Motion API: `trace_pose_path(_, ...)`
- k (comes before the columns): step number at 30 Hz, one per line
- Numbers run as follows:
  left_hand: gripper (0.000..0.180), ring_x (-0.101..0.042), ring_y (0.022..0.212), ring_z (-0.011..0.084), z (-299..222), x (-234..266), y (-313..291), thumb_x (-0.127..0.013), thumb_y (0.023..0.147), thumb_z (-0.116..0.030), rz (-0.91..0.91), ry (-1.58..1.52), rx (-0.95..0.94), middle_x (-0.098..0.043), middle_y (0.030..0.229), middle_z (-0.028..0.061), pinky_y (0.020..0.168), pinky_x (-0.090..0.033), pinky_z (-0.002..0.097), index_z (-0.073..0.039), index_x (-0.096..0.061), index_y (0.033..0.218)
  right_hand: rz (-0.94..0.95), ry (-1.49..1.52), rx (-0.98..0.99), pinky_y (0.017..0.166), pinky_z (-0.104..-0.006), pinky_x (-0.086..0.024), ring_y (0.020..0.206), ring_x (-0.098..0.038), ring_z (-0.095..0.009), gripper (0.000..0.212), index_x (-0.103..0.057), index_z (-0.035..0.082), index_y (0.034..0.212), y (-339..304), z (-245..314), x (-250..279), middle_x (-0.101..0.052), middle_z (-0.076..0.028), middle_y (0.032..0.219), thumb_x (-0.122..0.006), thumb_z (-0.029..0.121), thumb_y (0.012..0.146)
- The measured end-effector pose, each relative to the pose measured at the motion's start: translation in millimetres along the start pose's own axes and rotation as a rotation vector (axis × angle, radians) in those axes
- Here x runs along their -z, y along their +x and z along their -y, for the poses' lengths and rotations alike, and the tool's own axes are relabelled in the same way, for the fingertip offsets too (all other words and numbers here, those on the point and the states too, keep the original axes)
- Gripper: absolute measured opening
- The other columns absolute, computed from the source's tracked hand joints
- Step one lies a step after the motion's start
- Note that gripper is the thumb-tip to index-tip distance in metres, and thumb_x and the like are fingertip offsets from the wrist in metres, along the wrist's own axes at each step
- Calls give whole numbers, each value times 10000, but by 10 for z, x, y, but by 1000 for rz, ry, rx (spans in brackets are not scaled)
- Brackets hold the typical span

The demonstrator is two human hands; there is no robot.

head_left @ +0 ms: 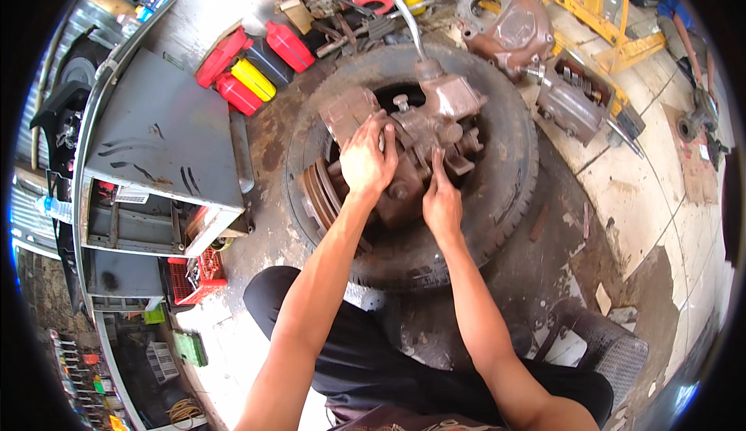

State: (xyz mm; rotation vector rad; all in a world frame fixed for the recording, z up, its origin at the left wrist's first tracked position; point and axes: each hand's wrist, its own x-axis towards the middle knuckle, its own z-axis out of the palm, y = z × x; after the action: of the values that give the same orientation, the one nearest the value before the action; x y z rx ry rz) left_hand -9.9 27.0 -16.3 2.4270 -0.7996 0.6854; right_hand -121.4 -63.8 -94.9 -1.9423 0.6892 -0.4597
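Note:
A brown, greasy gearbox [406,174] with a tall bent gear lever [412,27] lies on a large black tyre [509,174]. My left hand [369,159] is closed over the upper left part of its housing, fingers together and thumb set apart. A small shiny bit shows by that thumb; I cannot make out what it is. Lower and to the right, my right hand [441,202] has its index finger stretched up against the housing. Its other fingers are curled, and anything in them is hidden. Ribbed round discs [318,190] show at the gearbox's left side.
Red, yellow and black plastic bottles [252,79] stand beside a grey metal cabinet [159,128]. Past the tyre are a brown bell-shaped housing [509,27], another metal casing [573,101] and a yellow frame [606,19]. A red crate [198,275] sits lower left. Another person's arm [688,46] shows far right.

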Motion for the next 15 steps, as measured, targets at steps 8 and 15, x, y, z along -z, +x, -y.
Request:
trace_pose_path(8,280,-690,1158,299,-22,20,-16,-572,1025,-262,34,-41,3,-735,1198,137,964,-527,433,-73,-678,1203,22,46,37,690,-567,-524,787,-664,-508,578,-446,183,1549,-6,-71,35,-681,-322,867,-497,68,986)
trace_pose_path(15,257,-693,1150,303,-25,15,-34,-583,1021,-242,9,15,12,-738,1186,138,957,-530,437,-73,-678,1191,26,77,-17,786,-530,-529,939,-660,-506,499,-492,144,1516,-23,53,84,-662,-335,1060,-458,86,1021)
